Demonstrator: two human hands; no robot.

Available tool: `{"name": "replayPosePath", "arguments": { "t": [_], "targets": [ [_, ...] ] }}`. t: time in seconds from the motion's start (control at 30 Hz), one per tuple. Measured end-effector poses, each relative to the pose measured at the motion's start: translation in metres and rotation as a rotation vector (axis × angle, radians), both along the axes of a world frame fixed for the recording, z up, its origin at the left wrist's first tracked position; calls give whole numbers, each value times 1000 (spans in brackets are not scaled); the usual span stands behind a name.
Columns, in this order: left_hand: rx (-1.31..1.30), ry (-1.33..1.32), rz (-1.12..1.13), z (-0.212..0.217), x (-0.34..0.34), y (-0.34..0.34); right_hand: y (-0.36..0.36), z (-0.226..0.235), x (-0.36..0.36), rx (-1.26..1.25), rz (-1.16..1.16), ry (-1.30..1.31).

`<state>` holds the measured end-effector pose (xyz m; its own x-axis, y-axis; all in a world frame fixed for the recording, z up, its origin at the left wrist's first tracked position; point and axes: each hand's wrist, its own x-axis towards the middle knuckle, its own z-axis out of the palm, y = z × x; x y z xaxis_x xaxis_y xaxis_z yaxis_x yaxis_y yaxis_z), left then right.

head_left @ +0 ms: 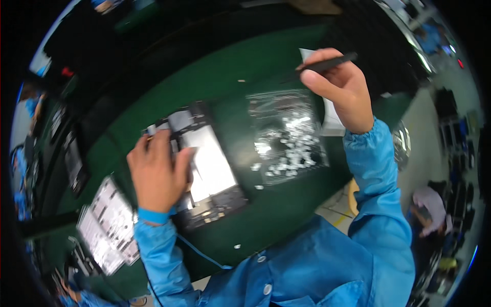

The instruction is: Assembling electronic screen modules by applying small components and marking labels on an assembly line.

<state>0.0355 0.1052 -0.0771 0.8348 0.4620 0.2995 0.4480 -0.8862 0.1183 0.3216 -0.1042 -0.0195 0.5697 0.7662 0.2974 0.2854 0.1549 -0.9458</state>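
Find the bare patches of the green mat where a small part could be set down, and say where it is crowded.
Bare green mat lies beyond the opened device and left of the raised right hand. Another free strip runs along the near edge, below the clear bag of small parts. It is crowded around the left hand on the device, and by the printed sheets at the left.

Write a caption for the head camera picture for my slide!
Left hand rests on an opened device; right hand holds black tweezers.

matt green mat (286, 204); glossy clear plastic bag (286, 133); matt black tweezers (327, 64); shiny device panel (212, 163).
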Motion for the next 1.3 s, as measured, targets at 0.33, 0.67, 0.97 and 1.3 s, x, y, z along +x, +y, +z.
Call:
{"name": "replayPosePath", "arguments": {
  "t": [0.33,0.67,0.97,1.3],
  "targets": [
    [-347,-196,-754,-4,124,-195,-150,-92,41,-113,-297,-10],
    [-164,-30,-717,-53,192,-226,-140,-109,66,-294,-62,20],
    [-97,-14,-719,-50,193,-226,-135,-108,78,-328,5,15],
    [-78,27,-724,-48,194,-233,-136,-108,77,-346,0,22]
  ]
}}
